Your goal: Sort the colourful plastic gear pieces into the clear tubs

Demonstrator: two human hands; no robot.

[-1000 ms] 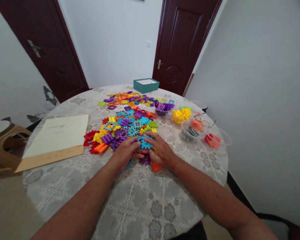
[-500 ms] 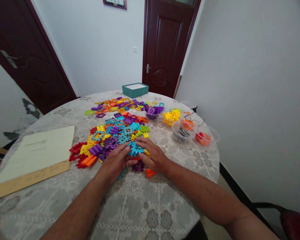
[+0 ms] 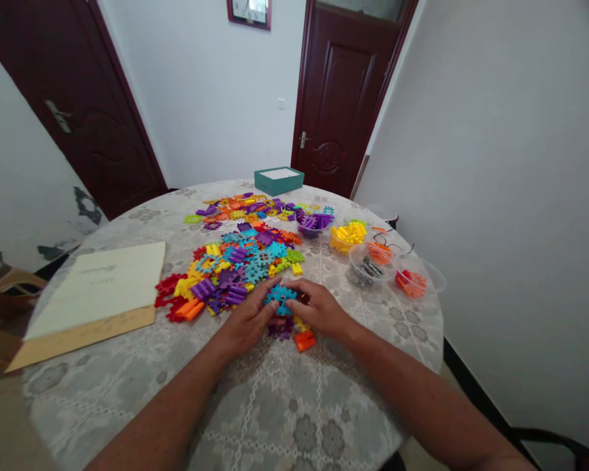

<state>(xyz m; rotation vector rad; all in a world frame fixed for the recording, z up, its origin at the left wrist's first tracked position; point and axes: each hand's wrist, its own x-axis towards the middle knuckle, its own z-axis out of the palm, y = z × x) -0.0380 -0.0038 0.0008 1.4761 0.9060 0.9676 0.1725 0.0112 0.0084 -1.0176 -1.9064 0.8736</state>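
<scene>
**Both hands on one blue tile**

A heap of coloured interlocking tiles lies just beyond the hands. Clear bowls of sorted pieces stand to the right and a booklet lies to the left, none in the way. As half a second ago, the left hand and right hand pinch the blue tile from either side (fingers curled close). It sits at the heap's near edge, with an orange piece beside the right hand.

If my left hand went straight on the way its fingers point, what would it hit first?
Probably the teal notched plastic building piece, right at the fingertips of the left hand; the right hand lies just beyond. Depth is unclear.
</scene>
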